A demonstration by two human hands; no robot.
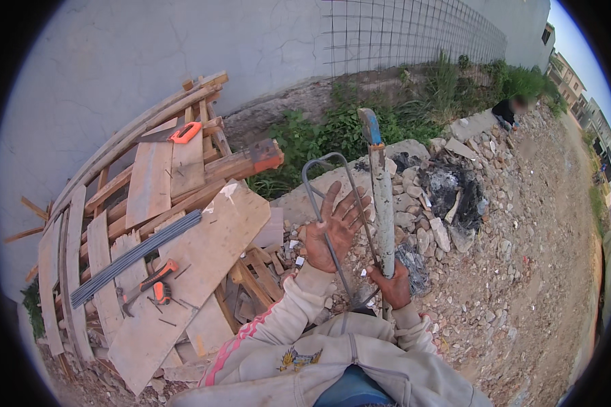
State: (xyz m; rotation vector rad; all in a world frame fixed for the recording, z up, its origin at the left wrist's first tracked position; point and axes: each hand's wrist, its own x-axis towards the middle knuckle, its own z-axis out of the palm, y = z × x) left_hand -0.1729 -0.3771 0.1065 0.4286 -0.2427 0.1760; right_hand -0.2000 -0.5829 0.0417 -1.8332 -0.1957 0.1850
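My left hand (332,230) is spread open, palm facing me, against a bent grey metal rod frame (317,163). One side of the frame crosses near my thumb. My right hand (394,283) is closed around an upright, scuffed white bar (381,203) with a blue-painted top, just right of the frame. The frame's lower corner passes beside that hand. To the left, a bundle of thin steel rods (136,252), a hammer (155,277), an orange-and-black tape measure (162,292) and scattered nails lie on boards (231,217). An orange-handled saw (184,132) rests higher up.
Stacked timber (95,264) leans by a cracked wall (149,54) with wire mesh (407,30) farther right. Weeds (346,122) line the wall base. Rubble (509,237) and black charred debris (448,190) cover the ground to my right. A person in dark clothing (502,112) crouches farther back.
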